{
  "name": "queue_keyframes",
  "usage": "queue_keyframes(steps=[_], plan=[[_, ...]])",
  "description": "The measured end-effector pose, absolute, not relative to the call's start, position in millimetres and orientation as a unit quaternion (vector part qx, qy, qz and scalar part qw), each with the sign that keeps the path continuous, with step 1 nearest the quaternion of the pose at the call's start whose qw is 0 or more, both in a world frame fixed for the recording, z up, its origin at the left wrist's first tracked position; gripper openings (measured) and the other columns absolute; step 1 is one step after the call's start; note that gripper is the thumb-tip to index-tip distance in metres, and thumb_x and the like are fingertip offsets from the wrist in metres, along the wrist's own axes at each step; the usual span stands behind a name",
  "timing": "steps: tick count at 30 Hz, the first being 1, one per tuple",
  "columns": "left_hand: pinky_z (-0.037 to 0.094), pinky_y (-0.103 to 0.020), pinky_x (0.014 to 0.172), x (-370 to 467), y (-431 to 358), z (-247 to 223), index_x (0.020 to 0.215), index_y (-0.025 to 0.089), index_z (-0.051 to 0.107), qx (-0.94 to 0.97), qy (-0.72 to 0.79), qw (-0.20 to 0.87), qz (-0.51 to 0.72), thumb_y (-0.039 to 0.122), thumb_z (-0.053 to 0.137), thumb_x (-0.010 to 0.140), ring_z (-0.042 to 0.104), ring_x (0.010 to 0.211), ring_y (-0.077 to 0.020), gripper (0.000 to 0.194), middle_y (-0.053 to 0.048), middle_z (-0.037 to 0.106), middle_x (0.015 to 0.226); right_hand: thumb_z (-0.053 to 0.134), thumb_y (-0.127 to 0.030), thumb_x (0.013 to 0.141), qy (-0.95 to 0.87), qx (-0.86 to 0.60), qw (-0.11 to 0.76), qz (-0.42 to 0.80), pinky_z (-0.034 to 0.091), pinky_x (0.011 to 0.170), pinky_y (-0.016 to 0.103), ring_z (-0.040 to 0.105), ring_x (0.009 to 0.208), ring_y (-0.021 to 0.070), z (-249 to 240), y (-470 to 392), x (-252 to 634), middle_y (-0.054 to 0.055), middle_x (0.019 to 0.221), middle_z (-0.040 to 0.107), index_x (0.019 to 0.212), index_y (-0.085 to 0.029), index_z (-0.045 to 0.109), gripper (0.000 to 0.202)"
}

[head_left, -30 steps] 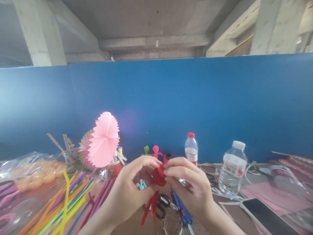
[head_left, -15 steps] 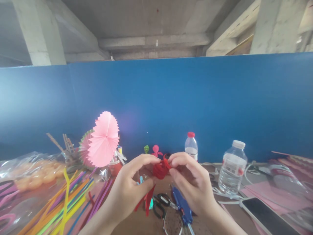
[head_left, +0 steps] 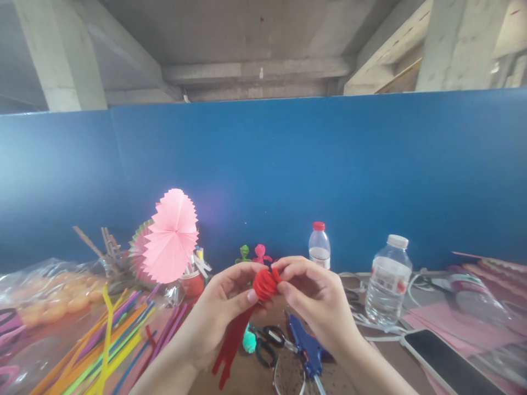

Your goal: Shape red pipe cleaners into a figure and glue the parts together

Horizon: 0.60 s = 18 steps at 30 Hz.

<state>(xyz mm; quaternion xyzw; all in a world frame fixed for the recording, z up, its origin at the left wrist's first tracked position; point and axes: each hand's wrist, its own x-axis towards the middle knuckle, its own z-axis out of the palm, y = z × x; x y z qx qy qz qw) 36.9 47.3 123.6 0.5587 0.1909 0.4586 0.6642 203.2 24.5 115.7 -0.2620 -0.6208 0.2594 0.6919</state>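
Between my hands is a ball of coiled red pipe cleaner [head_left: 264, 285], with several straight red ends hanging below it to the left. My left hand [head_left: 224, 299] grips the ball with its thumb and fingers. A short red end at the ball's right side is pinched between the thumb and fingers of my right hand [head_left: 310, 291]. Under my hands lie black-handled scissors [head_left: 272, 343], a blue glue gun [head_left: 305, 345] and a small turquoise coiled ball [head_left: 249, 340].
Loose coloured pipe cleaners [head_left: 111, 340] spread over the left of the table. Behind them stands a pink paper fan [head_left: 175, 236]. Two water bottles [head_left: 389, 282] and a phone [head_left: 447, 356] are on the right. Small green and pink figures [head_left: 260, 253] stand before the blue partition [head_left: 263, 175].
The red ball has turned in my hands, so its coils now face me. Its hanging ends have swung out lower left, and more of the turquoise ball shows.
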Motion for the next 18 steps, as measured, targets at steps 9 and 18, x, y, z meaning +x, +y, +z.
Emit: queue_keyframes(steps=[9, 18], plan=[[0.053, -0.018, 0.061, 39.8, 47.1, 123.0, 0.093, 0.018, 0.069, 0.521, 0.193, 0.712, 0.429, 0.018, 0.072, 0.077, 0.066, 0.067, -0.0112, 0.016, -0.002, 0.071, 0.079, 0.067, -0.006, 0.069, -0.626, -0.271, 0.672, 0.288, 0.057, 0.069, 0.025, 0.068, 0.077, 0.0150, 112.7, 26.8, 205.7, 0.002, 0.084, 0.071, 0.070, -0.020, 0.063, 0.015], [0.051, -0.032, 0.087, 39.7, 43.0, 124.7, 0.105, 0.022, 0.068, 0.695, 0.336, 0.422, 0.474, 0.025, 0.057, 0.087, 0.065, 0.095, -0.0217, 0.021, -0.006, 0.071, 0.106, 0.064, -0.008, 0.071, -0.643, -0.298, 0.674, 0.208, 0.057, 0.065, 0.027, 0.067, 0.077, 0.0168, 106.1, 31.8, 204.4, 0.003, 0.081, 0.070, 0.072, -0.021, 0.062, 0.014]])
